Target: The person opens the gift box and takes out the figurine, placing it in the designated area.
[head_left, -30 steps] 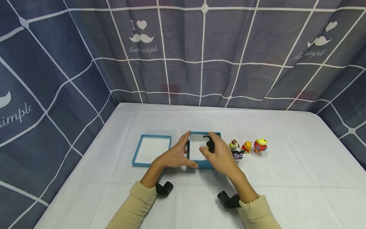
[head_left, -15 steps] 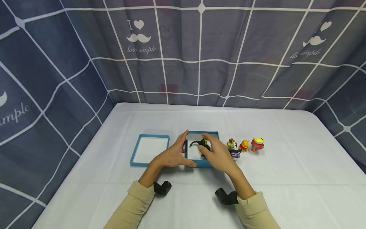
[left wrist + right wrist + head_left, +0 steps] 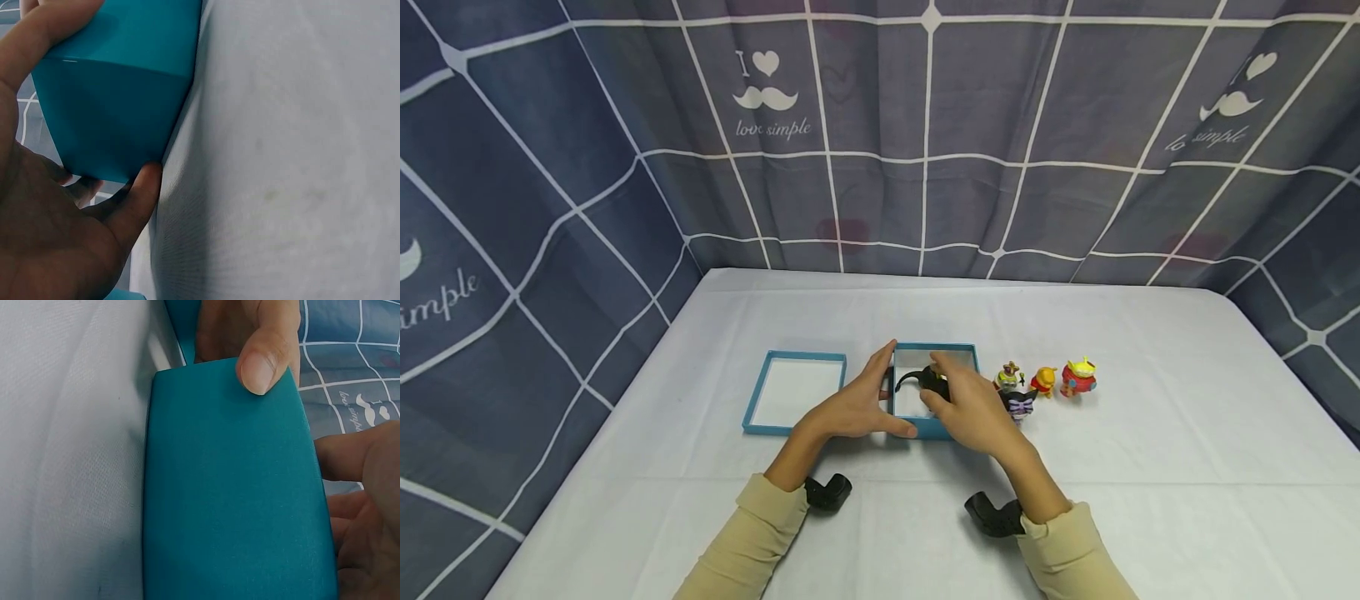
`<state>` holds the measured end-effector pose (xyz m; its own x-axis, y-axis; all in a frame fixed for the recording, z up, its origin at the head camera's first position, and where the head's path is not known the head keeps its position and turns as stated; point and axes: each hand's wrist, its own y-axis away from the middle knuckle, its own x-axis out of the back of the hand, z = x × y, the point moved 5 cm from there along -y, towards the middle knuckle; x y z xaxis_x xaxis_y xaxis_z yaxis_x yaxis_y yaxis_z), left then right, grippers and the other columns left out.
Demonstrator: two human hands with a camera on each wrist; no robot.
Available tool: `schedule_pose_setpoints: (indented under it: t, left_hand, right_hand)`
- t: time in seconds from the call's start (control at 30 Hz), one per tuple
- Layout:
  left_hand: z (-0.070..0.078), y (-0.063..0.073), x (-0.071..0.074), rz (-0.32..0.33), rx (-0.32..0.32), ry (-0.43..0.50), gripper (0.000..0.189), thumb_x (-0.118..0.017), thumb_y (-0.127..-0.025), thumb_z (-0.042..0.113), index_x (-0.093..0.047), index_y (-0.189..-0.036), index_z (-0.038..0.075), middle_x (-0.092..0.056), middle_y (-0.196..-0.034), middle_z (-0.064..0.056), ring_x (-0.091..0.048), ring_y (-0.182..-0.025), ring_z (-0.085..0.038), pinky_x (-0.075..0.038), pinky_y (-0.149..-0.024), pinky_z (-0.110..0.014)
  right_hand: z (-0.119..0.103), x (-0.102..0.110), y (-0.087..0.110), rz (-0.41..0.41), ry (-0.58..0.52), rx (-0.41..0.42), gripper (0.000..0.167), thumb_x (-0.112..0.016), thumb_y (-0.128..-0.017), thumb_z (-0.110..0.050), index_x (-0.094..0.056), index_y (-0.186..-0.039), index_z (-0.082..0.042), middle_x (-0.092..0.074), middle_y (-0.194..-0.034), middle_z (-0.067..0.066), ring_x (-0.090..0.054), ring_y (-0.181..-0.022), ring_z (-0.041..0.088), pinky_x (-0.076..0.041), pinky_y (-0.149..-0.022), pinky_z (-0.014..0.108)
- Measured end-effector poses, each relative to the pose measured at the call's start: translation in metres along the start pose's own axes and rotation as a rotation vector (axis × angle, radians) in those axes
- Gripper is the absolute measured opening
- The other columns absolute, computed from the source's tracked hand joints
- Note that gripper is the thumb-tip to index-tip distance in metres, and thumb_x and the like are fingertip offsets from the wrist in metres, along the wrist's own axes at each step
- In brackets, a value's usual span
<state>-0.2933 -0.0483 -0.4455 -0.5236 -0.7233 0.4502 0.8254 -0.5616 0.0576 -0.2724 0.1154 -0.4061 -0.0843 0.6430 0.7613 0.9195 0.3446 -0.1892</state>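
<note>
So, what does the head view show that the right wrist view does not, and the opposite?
Only the head view: the black toy, the small figures right of the box, and both sleeves. Only the right wrist view: the palm side of the right hand. Both share: the box, both hands including the left thumb, the white cloth and the patterned curtain.

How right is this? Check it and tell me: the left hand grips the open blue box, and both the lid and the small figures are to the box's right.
Wrong about the lid: the head view shows it to the left of the open blue box. The left hand does grip the box, and the small figures are to its right.
</note>
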Motion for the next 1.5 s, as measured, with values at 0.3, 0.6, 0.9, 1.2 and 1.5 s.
schedule_pose_setpoints:
  t: [0.3, 0.6, 0.9, 1.2, 1.5]
  left_hand:
    - [0.000, 0.001, 0.001, 0.003, 0.004, 0.009, 0.126, -0.086, -0.076, 0.027, 0.008, -0.159, 0.020, 0.007, -0.164, -0.007, -0.042, -0.132, -0.042, -0.042, -0.104, -0.043]
    - [0.002, 0.001, 0.001, -0.005, 0.009, 0.005, 0.125, -0.085, -0.076, 0.029, 0.008, -0.159, 0.024, 0.006, -0.164, -0.006, -0.044, -0.130, -0.042, -0.042, -0.103, -0.045]
    - [0.001, 0.000, 0.000, 0.006, 0.013, -0.003, 0.125, -0.086, -0.076, 0.028, 0.008, -0.159, 0.022, 0.004, -0.164, -0.006, -0.047, -0.128, -0.041, -0.043, -0.102, -0.045]
    - [0.001, 0.000, 0.000, -0.001, 0.014, -0.002, 0.125, -0.086, -0.076, 0.028, 0.008, -0.159, 0.024, 0.005, -0.164, -0.004, -0.046, -0.129, -0.040, -0.043, -0.102, -0.044]
    - [0.001, 0.000, 0.001, -0.007, 0.010, -0.001, 0.125, -0.085, -0.077, 0.029, 0.009, -0.159, 0.024, 0.006, -0.164, -0.004, -0.046, -0.129, -0.041, -0.043, -0.102, -0.045]
  right_hand:
    - [-0.004, -0.005, -0.004, -0.037, 0.036, -0.007, 0.065, -0.066, -0.096, -0.015, -0.035, -0.148, 0.009, -0.048, -0.143, 0.026, -0.049, -0.127, 0.042, -0.041, -0.100, 0.058]
    - [-0.006, -0.003, -0.009, -0.133, 0.017, -0.047, 0.061, -0.065, -0.096, -0.015, -0.038, -0.147, 0.008, -0.048, -0.142, 0.026, -0.047, -0.129, 0.042, -0.039, -0.102, 0.057]
    - [-0.004, -0.007, -0.011, -0.117, 0.107, -0.033, 0.057, -0.074, -0.088, -0.009, -0.052, -0.139, 0.004, -0.057, -0.134, 0.022, -0.053, -0.123, 0.041, -0.041, -0.100, 0.056]
    - [-0.003, -0.006, -0.010, -0.060, 0.074, -0.060, 0.046, -0.073, -0.090, -0.014, -0.059, -0.131, 0.003, -0.064, -0.123, 0.019, -0.061, -0.110, 0.035, -0.049, -0.089, 0.053]
    - [-0.005, -0.001, -0.011, -0.028, 0.041, 0.023, 0.028, -0.075, -0.089, -0.018, -0.073, -0.109, 0.002, -0.067, -0.113, 0.011, -0.062, -0.102, 0.029, -0.050, -0.086, 0.049]
